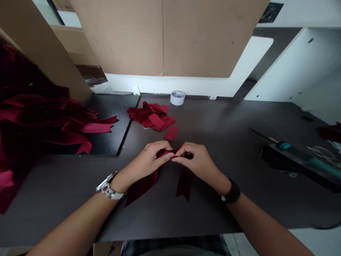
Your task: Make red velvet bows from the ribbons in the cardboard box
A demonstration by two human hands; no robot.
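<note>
Both my hands meet over the middle of the dark table, pinching a dark red velvet ribbon bow point(184, 183) at its centre. My left hand point(149, 160) has thumb and fingers closed on the left side of the gathered middle. From the right, my right hand point(198, 160) pinches the same spot, fingertips almost touching the left ones. Two ribbon tails hang down toward me, the right one with a notched end. The loops are mostly hidden by my fingers. Just beyond my hands lies a small red fabric piece point(171, 133), near a heap of similar pieces point(149, 115).
A large pile of red ribbons point(53, 117) covers the left side, partly on a black board point(117, 142). A tape roll point(177, 98) stands at the back before a cardboard sheet point(170, 39). On the right lies a teal-handled tool point(282, 145) beside a dark holder point(274, 160).
</note>
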